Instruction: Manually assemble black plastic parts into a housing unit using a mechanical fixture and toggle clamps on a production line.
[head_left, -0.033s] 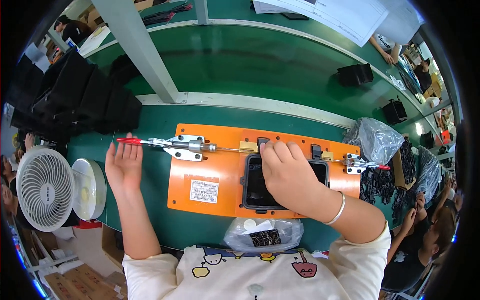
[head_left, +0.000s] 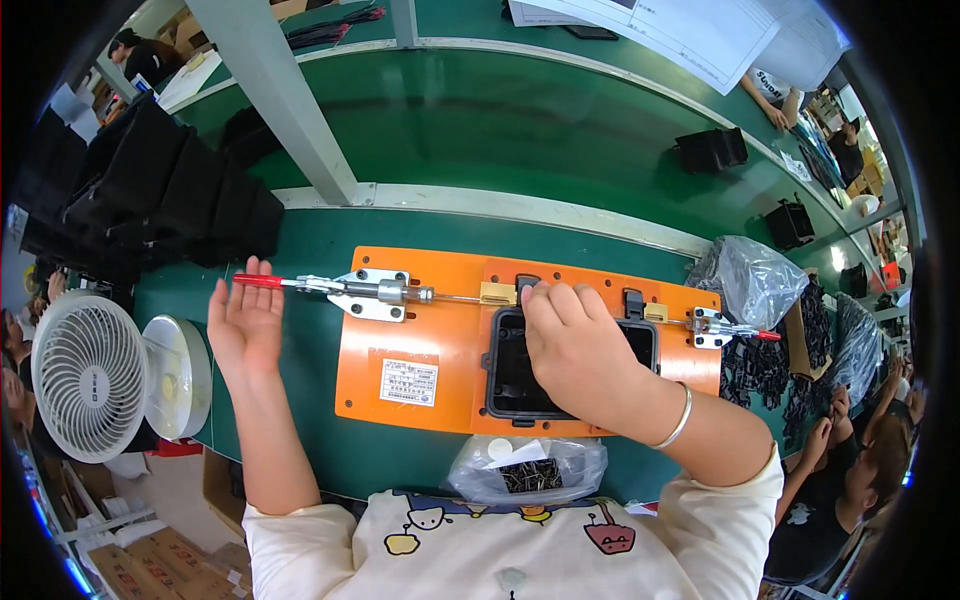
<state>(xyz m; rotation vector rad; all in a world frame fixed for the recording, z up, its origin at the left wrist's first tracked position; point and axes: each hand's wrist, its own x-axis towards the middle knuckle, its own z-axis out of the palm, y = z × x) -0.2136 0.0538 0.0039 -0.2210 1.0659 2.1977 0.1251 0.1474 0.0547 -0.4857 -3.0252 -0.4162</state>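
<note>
Palm upward, the left hand (head_left: 246, 335) is unclenched, its fingers stretched out behind the red handle (head_left: 259, 281) of a metal toggle clamp (head_left: 388, 291), contact unclear; the right hand (head_left: 580, 340) has its fingers bent down beside a black clip (head_left: 525, 283) at the far edge of an open black box (head_left: 491, 390), and whether they grip it cannot be told; the box sits on an orange board (head_left: 390, 342), next to a brass-coloured block (head_left: 496, 294) at the clamp's tip; a clear bag (head_left: 472, 470) of small dark parts (head_left: 532, 476) lies on the green table (head_left: 310, 240) along the board's near edge
</note>
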